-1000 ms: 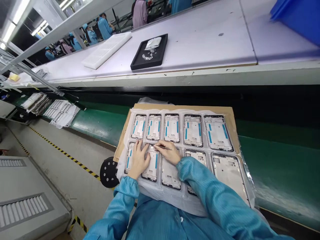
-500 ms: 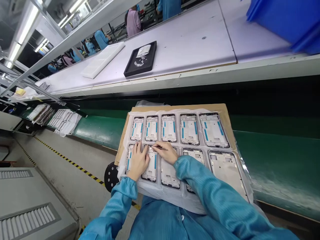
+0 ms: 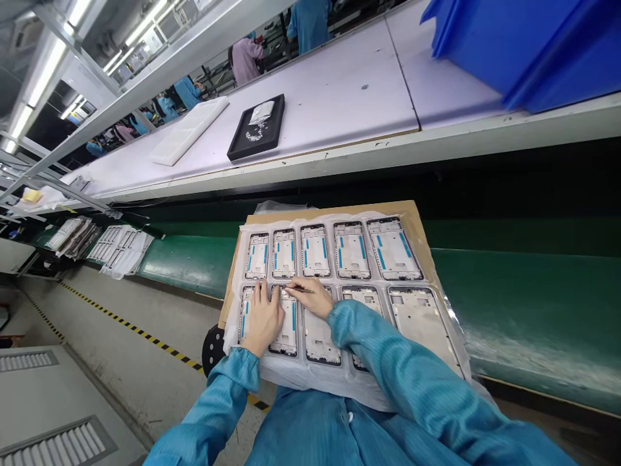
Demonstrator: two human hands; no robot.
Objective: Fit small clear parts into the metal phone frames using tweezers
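A white tray (image 3: 295, 374) holds two rows of phone mid-frames on my lap. Flat across the two leftmost frames of the near row lies my left hand (image 3: 264, 318), fingers stretched out. My right hand (image 3: 315, 299) grips thin dark tweezers (image 3: 305, 290), their tips at the top edge of the second near phone frame (image 3: 288, 336). Blue strips show on that frame, on the one to its left and on the whole far row. The near-row frames to the right, such as the rightmost frame (image 3: 420, 320), show no blue strips; my right forearm partly covers some.
Brown cardboard (image 3: 334, 209) lies under the tray, above a green bench surface (image 3: 189, 259). On the white shelf (image 3: 339, 116) stand a black tray (image 3: 272, 139) with small clear pieces, a white slab (image 3: 189, 133) and a blue bin (image 3: 533, 52). Co-workers sit far behind.
The view has turned slightly right, so most things appear further left. Both hands stay at the same phone frame, the tweezers still at its top edge.
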